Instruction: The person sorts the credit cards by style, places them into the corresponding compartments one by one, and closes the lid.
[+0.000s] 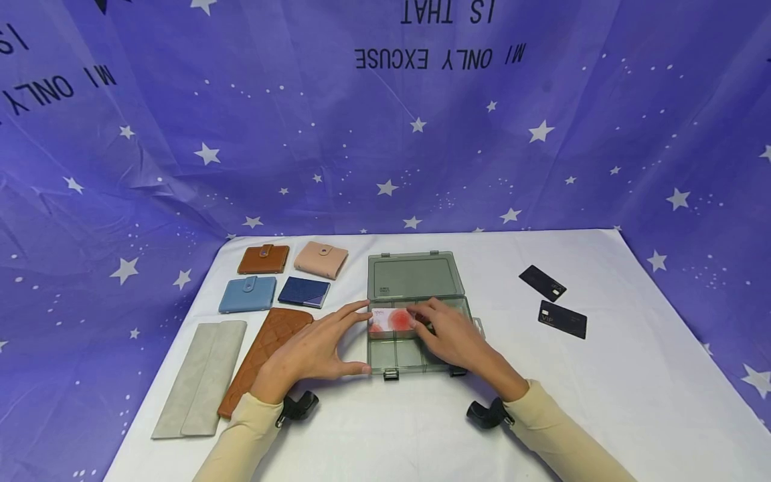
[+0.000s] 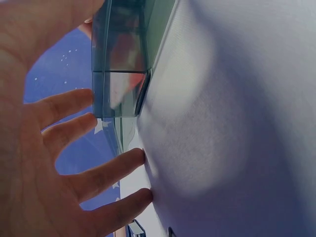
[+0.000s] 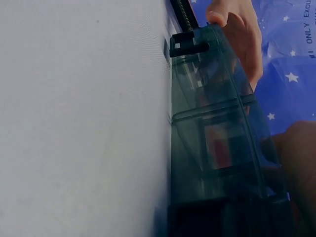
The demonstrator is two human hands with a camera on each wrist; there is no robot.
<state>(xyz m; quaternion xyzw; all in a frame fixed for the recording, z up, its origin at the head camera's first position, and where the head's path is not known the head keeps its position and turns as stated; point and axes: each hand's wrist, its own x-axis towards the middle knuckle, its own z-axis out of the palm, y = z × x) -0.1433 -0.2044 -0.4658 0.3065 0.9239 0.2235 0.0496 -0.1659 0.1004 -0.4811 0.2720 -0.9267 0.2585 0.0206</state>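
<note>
A grey-green see-through plastic case (image 1: 381, 355) with divided compartments lies on the table, its hinged lid (image 1: 415, 276) folded back away from me. In its far left part sits a white and red patterned card (image 1: 385, 320), which looks like the top of a stack. My right hand (image 1: 454, 335) reaches over the case and pinches the card's right end. Spread fingers of my left hand (image 1: 319, 345) reach the case's left side, the thumb near its front corner. The left wrist view shows those fingers (image 2: 69, 106) straight, with red showing through the case wall (image 2: 121, 94).
Left of the case lie brown (image 1: 263, 259), pink (image 1: 321, 260) and blue (image 1: 247, 294) card wallets, a navy holder (image 1: 304, 292), a quilted brown wallet (image 1: 259, 365) and a long grey wallet (image 1: 201, 378). Two black cards (image 1: 543, 283) lie at right. A starry purple cloth (image 1: 385, 134) hangs behind.
</note>
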